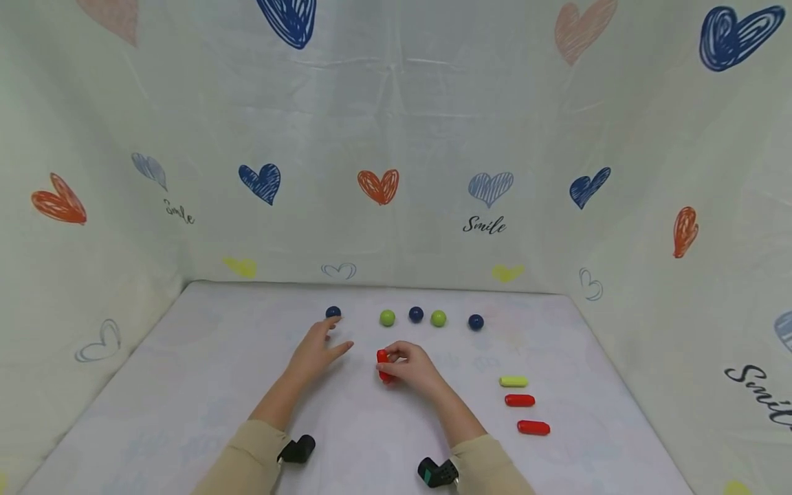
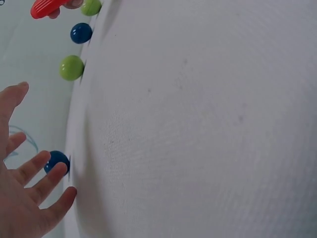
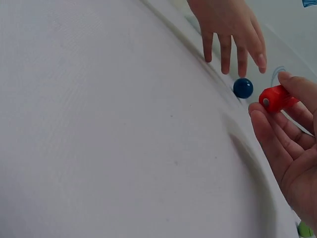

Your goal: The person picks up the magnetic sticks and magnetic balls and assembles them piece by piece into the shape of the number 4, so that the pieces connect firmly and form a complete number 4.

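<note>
My right hand (image 1: 416, 369) pinches a short red plastic rod (image 1: 382, 357) between thumb and fingers above the white table. In the right wrist view the rod (image 3: 279, 99) shows a round metal spot at its end, like a magnetic building stick. My left hand (image 1: 313, 355) reaches forward with fingers spread and holds nothing. Its fingertips overlap the leftmost dark blue ball (image 1: 333, 312) in the head view. The left wrist view shows that blue ball (image 2: 57, 162) partly hidden behind the fingers.
Along the back of the table stand a green ball (image 1: 387, 317), a blue ball (image 1: 416, 315), another green ball (image 1: 438, 318) and a blue ball (image 1: 476, 322). At the right lie a yellow-green rod (image 1: 513, 381) and two red rods (image 1: 520, 400). A heart-printed curtain (image 1: 433, 247) hangs behind.
</note>
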A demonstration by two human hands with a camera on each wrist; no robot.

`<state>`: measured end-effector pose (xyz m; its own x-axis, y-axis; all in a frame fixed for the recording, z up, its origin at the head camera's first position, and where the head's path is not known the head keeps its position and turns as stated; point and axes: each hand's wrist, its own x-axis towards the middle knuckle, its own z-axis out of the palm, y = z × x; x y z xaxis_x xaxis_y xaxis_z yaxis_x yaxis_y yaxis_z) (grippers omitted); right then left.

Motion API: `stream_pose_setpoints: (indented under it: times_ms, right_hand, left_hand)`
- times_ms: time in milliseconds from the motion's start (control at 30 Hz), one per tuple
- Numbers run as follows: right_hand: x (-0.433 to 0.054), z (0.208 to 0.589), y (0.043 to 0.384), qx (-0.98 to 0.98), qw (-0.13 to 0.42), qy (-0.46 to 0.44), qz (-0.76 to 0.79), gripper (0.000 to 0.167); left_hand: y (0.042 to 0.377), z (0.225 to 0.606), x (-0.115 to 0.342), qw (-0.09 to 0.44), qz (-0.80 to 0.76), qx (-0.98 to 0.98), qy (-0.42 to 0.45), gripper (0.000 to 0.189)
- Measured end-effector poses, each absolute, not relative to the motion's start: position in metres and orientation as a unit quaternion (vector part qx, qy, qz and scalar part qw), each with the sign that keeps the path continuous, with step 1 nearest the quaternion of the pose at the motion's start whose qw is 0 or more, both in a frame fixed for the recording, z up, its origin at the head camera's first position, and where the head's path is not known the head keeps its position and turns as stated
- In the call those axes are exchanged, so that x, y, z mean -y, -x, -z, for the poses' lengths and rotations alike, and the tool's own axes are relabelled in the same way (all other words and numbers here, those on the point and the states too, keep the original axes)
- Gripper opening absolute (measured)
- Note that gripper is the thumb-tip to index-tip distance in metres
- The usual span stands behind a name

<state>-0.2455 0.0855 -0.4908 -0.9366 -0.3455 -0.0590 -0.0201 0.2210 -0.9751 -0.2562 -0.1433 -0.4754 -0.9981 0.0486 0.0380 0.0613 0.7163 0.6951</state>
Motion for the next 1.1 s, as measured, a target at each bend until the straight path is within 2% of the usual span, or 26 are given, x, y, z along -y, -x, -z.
stream_pose_setpoints:
  times_ms: [567, 1100]
  right_hand:
    - [-0.059, 0.502, 0.245, -0.744, 0.086, 0.087, 0.657, 0.025]
    - [-0.059, 0.511, 0.247, -0.761, 0.084, 0.072, 0.639, 0.026]
  left_hand:
    - [0.278, 0.477, 0.157, 0.031, 0.384, 0.922, 0.034, 0.067]
    - [0.297, 0.484, 0.161, 0.047, 0.392, 0.919, -0.009, 0.067]
